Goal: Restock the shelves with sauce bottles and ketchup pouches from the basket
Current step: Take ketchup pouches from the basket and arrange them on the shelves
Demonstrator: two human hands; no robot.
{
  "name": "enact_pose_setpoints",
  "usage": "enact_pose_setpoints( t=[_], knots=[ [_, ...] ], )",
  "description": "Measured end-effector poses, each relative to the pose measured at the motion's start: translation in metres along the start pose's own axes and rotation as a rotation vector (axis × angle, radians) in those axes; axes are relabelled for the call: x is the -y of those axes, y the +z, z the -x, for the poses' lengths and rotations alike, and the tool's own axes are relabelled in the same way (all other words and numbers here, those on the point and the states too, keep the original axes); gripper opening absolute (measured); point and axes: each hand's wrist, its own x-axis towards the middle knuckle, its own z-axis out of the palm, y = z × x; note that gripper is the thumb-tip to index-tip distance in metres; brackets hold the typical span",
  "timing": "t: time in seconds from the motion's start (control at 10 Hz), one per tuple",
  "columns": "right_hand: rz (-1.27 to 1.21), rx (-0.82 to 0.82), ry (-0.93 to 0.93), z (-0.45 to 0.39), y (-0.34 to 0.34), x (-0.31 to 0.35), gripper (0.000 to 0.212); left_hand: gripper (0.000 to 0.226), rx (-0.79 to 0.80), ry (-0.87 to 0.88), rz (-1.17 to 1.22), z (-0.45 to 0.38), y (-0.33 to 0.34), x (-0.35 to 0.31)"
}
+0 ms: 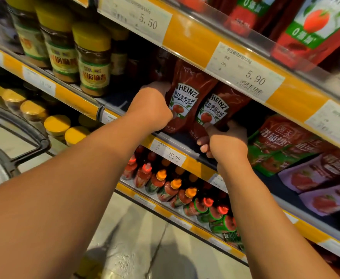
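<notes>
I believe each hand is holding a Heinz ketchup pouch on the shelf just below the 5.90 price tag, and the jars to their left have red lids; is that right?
Not quite: in the head view the jars have yellow lids, not red. The rest holds: the left hand grips one Heinz ketchup pouch and the right hand the other Heinz pouch, below the 5.90 price tag.

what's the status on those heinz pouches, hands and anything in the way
Left hand grips left Heinz pouch. Right hand grips base of right Heinz pouch. Both pouches upright on shelf, touching. Nothing blocking.
</notes>
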Motion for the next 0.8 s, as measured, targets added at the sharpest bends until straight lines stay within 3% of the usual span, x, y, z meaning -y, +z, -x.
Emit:
enact_pose_setpoints(
  t=[0.1, 0.2, 0.3, 0.6, 0.7, 0.8],
  knots=[
    [-0.263, -0.026, 0.084, -0.006, 0.009, 0.0, 0.01, 0.044, -0.015, 0.014, 0.064, -0.002, 0.005, -0.004],
    [-0.321, -0.031, 0.078, -0.017, 0.013, -0.002, 0.022, 0.043, -0.071, 0.016, 0.11, -0.008, 0.016, -0.006],
    [-0.346, -0.057, 0.12, -0.033, 0.015, -0.002, 0.021, 0.043, -0.154, 0.004, 0.148, -0.014, 0.029, -0.009],
    [-0.225, -0.111, 0.068, -0.066, 0.025, -0.007, 0.048, 0.038, -0.251, 0.194, 0.227, -0.046, 0.074, -0.015],
    [-0.167, -0.19, -0.015, -0.081, 0.034, -0.017, 0.059, 0.051, -0.201, 0.227, 0.328, -0.049, 0.073, -0.028],
    [-0.168, -0.27, -0.052, -0.114, 0.038, -0.042, 0.071, 0.048, -0.177, 0.283, 0.34, -0.06, 0.08, -0.032]
  ],
)
